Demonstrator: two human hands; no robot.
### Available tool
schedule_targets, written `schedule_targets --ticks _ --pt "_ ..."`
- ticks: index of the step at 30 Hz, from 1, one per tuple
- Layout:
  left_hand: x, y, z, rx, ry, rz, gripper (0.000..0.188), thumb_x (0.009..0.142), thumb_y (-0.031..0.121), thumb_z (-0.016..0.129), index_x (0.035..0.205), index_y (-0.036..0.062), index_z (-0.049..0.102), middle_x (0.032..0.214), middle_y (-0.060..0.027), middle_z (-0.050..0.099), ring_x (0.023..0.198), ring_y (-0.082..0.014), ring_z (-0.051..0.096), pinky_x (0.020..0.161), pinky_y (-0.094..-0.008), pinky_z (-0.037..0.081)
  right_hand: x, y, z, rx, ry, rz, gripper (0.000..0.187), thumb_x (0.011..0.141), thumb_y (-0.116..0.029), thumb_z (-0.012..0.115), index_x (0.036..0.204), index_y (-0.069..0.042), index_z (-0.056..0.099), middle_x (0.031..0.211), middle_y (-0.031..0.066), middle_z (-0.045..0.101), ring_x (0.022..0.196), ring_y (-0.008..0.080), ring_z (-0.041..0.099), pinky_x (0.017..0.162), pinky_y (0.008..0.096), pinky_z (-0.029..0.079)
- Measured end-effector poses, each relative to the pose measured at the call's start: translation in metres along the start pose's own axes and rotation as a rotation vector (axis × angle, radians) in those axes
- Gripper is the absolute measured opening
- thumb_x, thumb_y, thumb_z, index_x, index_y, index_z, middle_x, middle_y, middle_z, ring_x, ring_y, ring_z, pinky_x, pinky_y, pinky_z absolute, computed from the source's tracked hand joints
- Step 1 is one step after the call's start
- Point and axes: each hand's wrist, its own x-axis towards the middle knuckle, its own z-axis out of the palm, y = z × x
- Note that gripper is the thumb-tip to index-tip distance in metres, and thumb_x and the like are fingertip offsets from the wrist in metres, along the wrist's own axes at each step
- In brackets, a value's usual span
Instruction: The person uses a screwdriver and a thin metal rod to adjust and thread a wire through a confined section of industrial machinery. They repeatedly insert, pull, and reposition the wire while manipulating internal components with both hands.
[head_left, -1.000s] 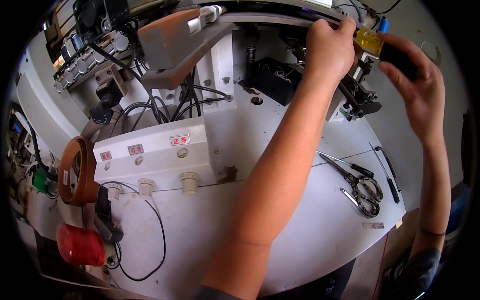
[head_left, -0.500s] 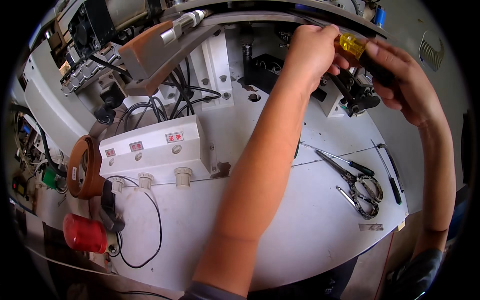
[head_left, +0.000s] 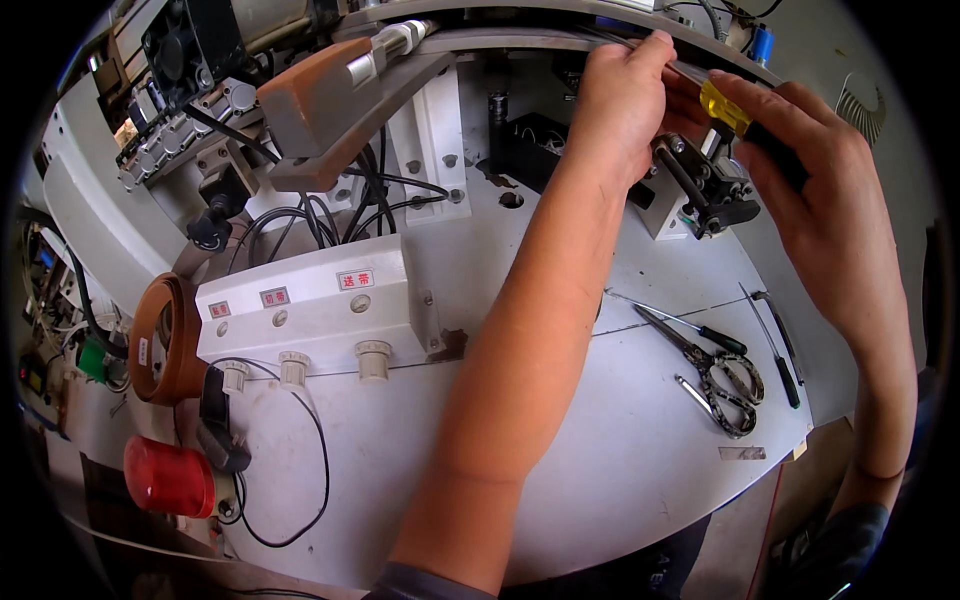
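With the right hand (head_left: 828, 158), grips the screwdriver (head_left: 720, 103) by its yellow-and-black handle (head_left: 736, 119), near the curved metal rail (head_left: 510, 39); with the left hand (head_left: 618, 112), curls beside the shaft (head_left: 689, 72), too hidden to tell whether gripping it. Could slip and jab left fingers if pushed off-line.

The screwdriver (head_left: 722, 106) is partly covered by the right hand (head_left: 835, 165), and its tip cannot be made out past the left hand (head_left: 622, 110). The left sleeve (head_left: 430, 582) is cut off by the lower edge.
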Motion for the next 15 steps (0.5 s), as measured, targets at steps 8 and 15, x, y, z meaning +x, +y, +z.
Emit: schedule_targets --ticks 8,15 --pt "0.000 0.003 -0.005 -0.067 -0.012 0.020 0.033 0.098 0.024 0.045 0.084 -0.0014 0.061 0.069 -0.0124 0.065 0.054 -0.0194 0.063 0.049 -0.0299 0.051 0.010 -0.006 0.001 -0.041 0.030 -0.045 0.032 0.091 0.001 0.058 0.123 0.001 0.064 0.095 0.0170 0.064 0.080 0.0231 0.061 0.075 0.0317 0.048" --pt "0.002 0.006 -0.012 -0.102 -0.012 0.022 0.033 0.098 0.025 0.046 0.083 0.0000 0.062 0.068 -0.0114 0.065 0.053 -0.0181 0.062 0.048 -0.0298 0.050 0.019 -0.015 -0.001 -0.086 0.005 -0.071 0.031 0.090 0.001 0.059 0.122 0.001 0.064 0.096 0.0175 0.065 0.082 0.0236 0.063 0.075 0.0308 0.048"
